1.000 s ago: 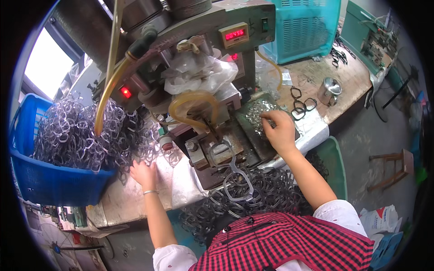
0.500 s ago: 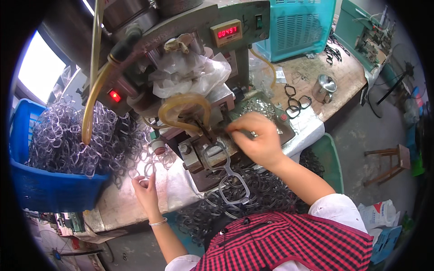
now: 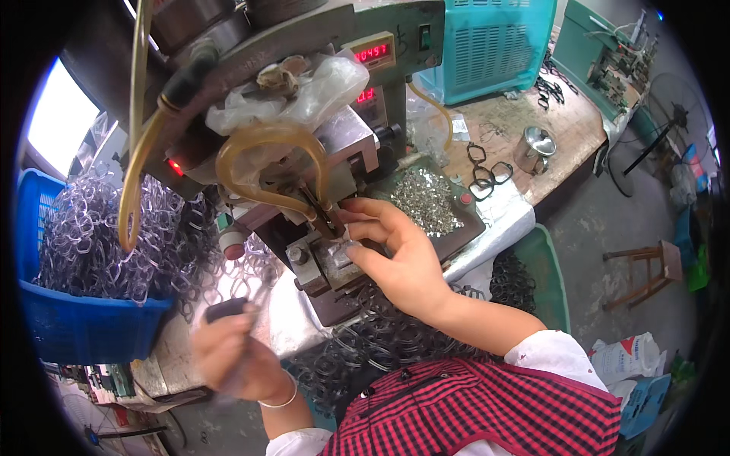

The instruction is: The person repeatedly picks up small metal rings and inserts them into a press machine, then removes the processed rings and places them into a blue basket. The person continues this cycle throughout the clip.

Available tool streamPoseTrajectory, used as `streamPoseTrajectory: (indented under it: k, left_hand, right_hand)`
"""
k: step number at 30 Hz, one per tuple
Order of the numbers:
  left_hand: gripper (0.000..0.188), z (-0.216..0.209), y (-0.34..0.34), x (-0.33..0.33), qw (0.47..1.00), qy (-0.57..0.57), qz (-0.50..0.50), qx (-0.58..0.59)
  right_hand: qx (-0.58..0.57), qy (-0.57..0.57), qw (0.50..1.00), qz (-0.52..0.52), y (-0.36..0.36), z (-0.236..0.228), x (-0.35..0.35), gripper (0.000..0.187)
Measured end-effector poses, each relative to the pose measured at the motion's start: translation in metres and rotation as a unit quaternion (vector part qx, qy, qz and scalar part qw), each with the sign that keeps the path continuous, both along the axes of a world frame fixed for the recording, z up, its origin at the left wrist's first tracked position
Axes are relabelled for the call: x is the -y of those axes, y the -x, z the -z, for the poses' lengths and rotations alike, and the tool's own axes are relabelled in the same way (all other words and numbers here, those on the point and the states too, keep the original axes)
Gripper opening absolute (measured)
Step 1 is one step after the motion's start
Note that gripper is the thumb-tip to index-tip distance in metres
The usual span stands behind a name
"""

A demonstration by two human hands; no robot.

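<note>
My left hand [image 3: 232,357], smeared by motion, is closed around a blurred greyish eyeglass frame [image 3: 260,302] at the left of the bench's front edge. A dark patch shows by its fingertips. Under the tubes of the bench machine [image 3: 304,83], my right hand [image 3: 403,262] has thumb and fingers drawn together at the metal jig [image 3: 334,273]. Something small and clear lies by its fingertips; what they pinch cannot be made out. Just beyond this hand is a tray of small shiny metal pieces [image 3: 430,201].
A blue basket [image 3: 91,315] heaped with clear frames stands left. Dark frames [image 3: 403,334] pile below the jig beside a green tub [image 3: 551,281]. Behind are a teal crate [image 3: 494,53], a metal cup [image 3: 534,148] and loose black frames [image 3: 487,182]. A wooden stool [image 3: 646,270] stands right.
The right hand has moved left from beside the metal pieces to the jig. The eyeglass frame hanging off the jig is gone from there. My left hand has come nearer to me.
</note>
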State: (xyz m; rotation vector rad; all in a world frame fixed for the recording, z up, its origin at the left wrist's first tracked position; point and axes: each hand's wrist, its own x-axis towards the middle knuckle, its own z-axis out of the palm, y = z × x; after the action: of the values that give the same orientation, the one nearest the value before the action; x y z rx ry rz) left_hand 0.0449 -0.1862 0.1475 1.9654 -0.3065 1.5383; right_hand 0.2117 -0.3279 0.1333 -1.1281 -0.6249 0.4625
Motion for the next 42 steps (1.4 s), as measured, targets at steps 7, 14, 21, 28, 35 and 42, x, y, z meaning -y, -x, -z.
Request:
streamPoseTrajectory:
  k: [7, 14, 21, 28, 35, 42]
  left_hand:
    - [0.036, 0.016, -0.046, 0.028, 0.968, -0.160, 0.000, -0.192]
    - [0.034, 0.020, -0.050, 0.028, 0.957, -0.179, 0.005, -0.229]
    - [0.042, 0.039, -0.036, 0.042, 0.956, -0.121, -0.029, -0.265]
    - [0.022, 0.040, 0.016, -0.033, 0.889, 0.010, -0.405, -0.213]
    - [0.021, 0.156, 0.057, -0.190, 0.735, -0.134, -0.495, -0.445]
    - [0.013, 0.188, 0.086, -0.175, 0.722, 0.029, -0.520, -0.455]
  right_hand:
    - [0.469, 0.407, 0.746, 0.242, -0.083, 0.075, 0.037, 0.027]
    - [0.466, 0.318, 0.779, 0.272, -0.103, 0.114, 0.051, 0.012]
    - [0.445, 0.252, 0.799, 0.317, -0.102, 0.103, 0.043, 0.010]
    - [0.332, 0.225, 0.863, 0.307, -0.089, 0.093, 0.051, 0.010]
    - [0.244, 0.210, 0.916, 0.238, -0.083, 0.090, 0.025, 0.011]
    - [0.298, 0.217, 0.882, 0.295, -0.073, 0.085, 0.074, 0.008]
